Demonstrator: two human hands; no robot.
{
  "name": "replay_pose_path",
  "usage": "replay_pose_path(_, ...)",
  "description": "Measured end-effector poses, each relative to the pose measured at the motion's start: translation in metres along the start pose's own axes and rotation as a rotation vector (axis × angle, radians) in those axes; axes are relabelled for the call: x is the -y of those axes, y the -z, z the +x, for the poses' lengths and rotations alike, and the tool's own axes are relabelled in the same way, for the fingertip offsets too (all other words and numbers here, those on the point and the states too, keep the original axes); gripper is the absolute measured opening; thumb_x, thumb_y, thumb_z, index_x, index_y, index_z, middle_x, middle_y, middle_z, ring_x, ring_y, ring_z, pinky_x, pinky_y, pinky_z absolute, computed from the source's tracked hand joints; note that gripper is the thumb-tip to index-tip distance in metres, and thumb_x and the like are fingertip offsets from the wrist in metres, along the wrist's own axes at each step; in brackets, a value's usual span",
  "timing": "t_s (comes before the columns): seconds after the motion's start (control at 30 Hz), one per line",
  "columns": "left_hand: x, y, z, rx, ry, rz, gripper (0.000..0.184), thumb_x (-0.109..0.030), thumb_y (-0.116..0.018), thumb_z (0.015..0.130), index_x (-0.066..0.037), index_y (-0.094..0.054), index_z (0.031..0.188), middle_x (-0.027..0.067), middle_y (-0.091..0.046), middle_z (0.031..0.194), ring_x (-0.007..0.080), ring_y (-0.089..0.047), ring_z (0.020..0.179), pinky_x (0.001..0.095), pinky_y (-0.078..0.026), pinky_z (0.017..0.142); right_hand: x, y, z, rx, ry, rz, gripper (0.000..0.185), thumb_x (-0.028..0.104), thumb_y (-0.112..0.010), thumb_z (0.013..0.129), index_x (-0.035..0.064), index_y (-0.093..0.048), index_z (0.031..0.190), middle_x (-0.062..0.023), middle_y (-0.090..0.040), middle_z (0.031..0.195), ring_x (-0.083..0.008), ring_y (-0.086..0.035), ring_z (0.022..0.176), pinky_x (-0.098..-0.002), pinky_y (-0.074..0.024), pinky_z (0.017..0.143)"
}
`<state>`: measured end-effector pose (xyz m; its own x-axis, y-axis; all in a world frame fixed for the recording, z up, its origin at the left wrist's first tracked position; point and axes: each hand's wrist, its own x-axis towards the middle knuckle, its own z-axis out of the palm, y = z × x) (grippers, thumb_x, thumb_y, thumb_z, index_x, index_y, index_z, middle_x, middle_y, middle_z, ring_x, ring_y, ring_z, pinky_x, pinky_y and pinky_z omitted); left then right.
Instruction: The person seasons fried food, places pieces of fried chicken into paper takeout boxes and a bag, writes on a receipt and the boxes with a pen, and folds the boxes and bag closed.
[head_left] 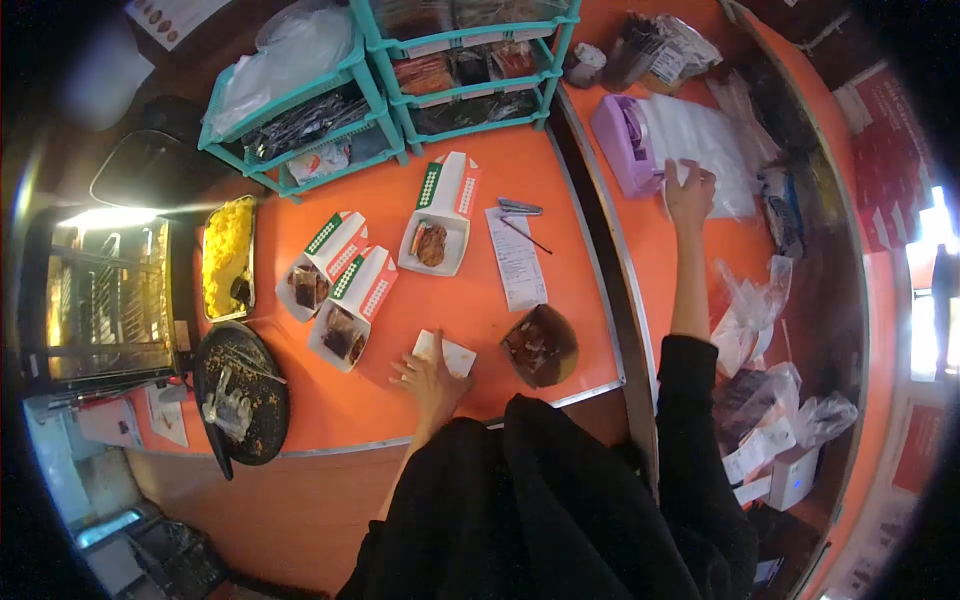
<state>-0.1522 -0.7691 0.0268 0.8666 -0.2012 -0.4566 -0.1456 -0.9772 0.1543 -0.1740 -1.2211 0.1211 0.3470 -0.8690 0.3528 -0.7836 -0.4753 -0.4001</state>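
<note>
My left hand (430, 385) rests on the orange counter with its fingers spread, touching a small white box or folded card (455, 358). Beside it stands a brown paper tub (540, 347) with dark sauce-stained pieces inside. My right hand (690, 195) reaches out to the right, its fingers curled at the edge of a stack of clear plastic bags (700, 150), pinching what looks like a bag. Next to that stack is a purple holder (622, 145). Three open food boxes, a far one (432, 245), a left one (306, 283) and a near one (340, 335), hold browned food.
A receipt (517, 260) lies with a stapler (520, 207) and a thin dark stick. Green basket racks (390, 100) line the back. On the left are a tray of yellow food (229, 260), a black pan (270, 430) with tongs, and a lit glass cabinet (105, 300). Bagged items (755, 400) sit right.
</note>
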Motion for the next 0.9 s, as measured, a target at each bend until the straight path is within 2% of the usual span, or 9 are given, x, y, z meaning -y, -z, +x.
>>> replay_pose_path(0.03, -0.003, -0.007, 0.006, -0.008, 0.008, 0.004, 0.096, -0.044, -0.082, 0.054, -0.027, -0.042, 0.139, 0.0365, -0.032, 0.133, 0.0581, -0.027, 0.126, 0.0695, -0.022, 0.101, -0.014, -0.017, 0.024, 0.004, 0.002, 0.011, 0.035, 0.030, -0.061, 0.086, 0.0071, -0.062, 0.113, -0.0231, -0.050, 0.127, -0.0369, -0.048, 0.118, -0.0437, -0.0445, 0.091)
replay_pose_path(0.13, -0.008, -0.022, 0.015, -0.160, -0.095, -0.012, 0.092, -0.041, -0.081, 0.054, -0.024, -0.043, 0.137, 0.0343, -0.035, 0.132, 0.0552, -0.034, 0.121, 0.0673, -0.030, 0.093, -0.044, -0.060, 0.060, 0.321, 0.019, 0.238, 0.045, 0.044, -0.054, 0.090, 0.0009, -0.067, 0.093, -0.0154, -0.065, 0.087, -0.0259, -0.063, 0.082, -0.0355, -0.0457, 0.082)
replay_pose_path(0.2, -0.014, -0.014, 0.014, -0.147, -0.117, 0.052, 0.088, -0.040, -0.081, 0.055, -0.020, -0.045, 0.133, 0.0330, -0.036, 0.131, 0.0523, -0.039, 0.115, 0.0632, -0.036, 0.086, -0.030, -0.054, 0.065, 0.706, -0.061, 0.666, 0.040, 0.038, -0.059, 0.088, -0.0003, -0.067, 0.081, -0.0065, -0.062, 0.071, -0.0178, -0.059, 0.072, -0.0306, -0.0461, 0.072)
replay_pose_path(0.4, -0.012, -0.023, 0.017, -0.188, -0.118, 0.095, 0.088, -0.041, -0.082, 0.053, -0.018, -0.045, 0.130, 0.0308, -0.036, 0.129, 0.0493, -0.042, 0.113, 0.0597, -0.038, 0.082, -0.040, -0.048, 0.051, 0.741, -0.181, 1.158, 0.023, 0.021, -0.059, 0.084, 0.0008, -0.070, 0.083, -0.0048, -0.065, 0.073, -0.0159, -0.058, 0.067, -0.0299, -0.0451, 0.065)
replay_pose_path(0.6, -0.008, -0.022, 0.017, -0.215, -0.153, 0.116, 0.084, -0.035, -0.081, 0.053, -0.018, -0.046, 0.128, 0.0290, -0.037, 0.126, 0.0472, -0.042, 0.111, 0.0591, -0.038, 0.082, -0.076, -0.067, -0.019, 0.333, 0.062, 0.765, 0.025, 0.020, -0.057, 0.088, -0.0020, -0.069, 0.087, -0.0137, -0.064, 0.080, -0.0232, -0.058, 0.072, -0.0395, -0.0452, 0.070)
replay_pose_path(0.67, -0.009, -0.011, 0.012, -0.169, -0.167, 0.062, 0.084, -0.033, -0.081, 0.054, -0.018, -0.045, 0.129, 0.0275, -0.038, 0.125, 0.0471, -0.042, 0.111, 0.0582, -0.038, 0.084, -0.078, -0.080, -0.013, 0.052, 0.268, 0.094, 0.027, 0.021, -0.059, 0.089, -0.0036, -0.068, 0.092, -0.0180, -0.061, 0.088, -0.0288, -0.057, 0.084, -0.0445, -0.0448, 0.074)
replay_pose_path(0.7, -0.008, -0.003, 0.008, -0.124, -0.190, 0.005, 0.084, -0.031, -0.081, 0.055, -0.019, -0.045, 0.130, 0.0260, -0.039, 0.123, 0.0470, -0.042, 0.111, 0.0573, -0.037, 0.085, -0.077, -0.073, -0.017, 0.057, 0.279, 0.104, 0.027, 0.021, -0.059, 0.089, -0.0036, -0.068, 0.092, -0.0180, -0.061, 0.088, -0.0288, -0.057, 0.084, -0.0445, -0.0448, 0.074)
replay_pose_path(0.77, -0.009, 0.011, -0.003, -0.218, -0.320, -0.067, 0.089, -0.030, -0.081, 0.056, -0.018, -0.041, 0.134, 0.0246, -0.040, 0.121, 0.0459, -0.042, 0.111, 0.0558, -0.037, 0.087, -0.073, -0.057, -0.026, 0.252, 0.210, 0.122, 0.021, 0.020, -0.063, 0.086, 0.0013, -0.070, 0.095, -0.0178, -0.058, 0.093, -0.0316, -0.054, 0.093, -0.0453, -0.0446, 0.078)
replay_pose_path(0.9, -0.026, 0.052, -0.032, -0.266, -0.682, -0.321, 0.105, -0.028, -0.081, 0.058, -0.011, -0.026, 0.146, 0.0221, -0.041, 0.118, 0.0424, -0.043, 0.110, 0.0528, -0.036, 0.091, 0.008, -0.033, -0.120, 1.023, 0.450, 1.090, 0.016, 0.022, -0.068, 0.086, 0.0089, -0.072, 0.095, -0.0050, -0.051, 0.093, -0.0189, -0.051, 0.092, -0.0350, -0.0433, 0.081)
